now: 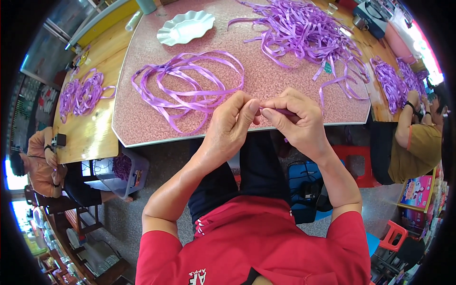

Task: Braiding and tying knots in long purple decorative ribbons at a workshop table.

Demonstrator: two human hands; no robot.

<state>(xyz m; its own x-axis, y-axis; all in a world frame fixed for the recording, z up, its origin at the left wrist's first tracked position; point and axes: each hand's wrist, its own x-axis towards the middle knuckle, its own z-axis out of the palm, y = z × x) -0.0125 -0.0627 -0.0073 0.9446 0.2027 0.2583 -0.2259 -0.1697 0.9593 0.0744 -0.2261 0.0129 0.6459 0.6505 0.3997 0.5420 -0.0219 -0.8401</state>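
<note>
Just past the near edge of the pink speckled table, my hands are almost touching. My left hand (230,124) is closed in a pinch, thumb against forefinger, at one end of a short stretch of purple ribbon (287,112). The same ribbon runs into my right hand (302,124), which is closed with the thumb pressed on it. Fingers hide most of that ribbon. On the table, beyond my left hand, lies a loose coil of purple ribbon (164,70). A large tangled heap of purple ribbons (304,33) spreads at the far right, strands trailing toward me.
A white scalloped dish (185,29) stands at the far left of the pink table (142,126). Wooden side tables hold more ribbon bundles (85,92). One person (42,161) sits left, another (415,142) right. A clear bin (137,175) and red stool (358,164) stand below.
</note>
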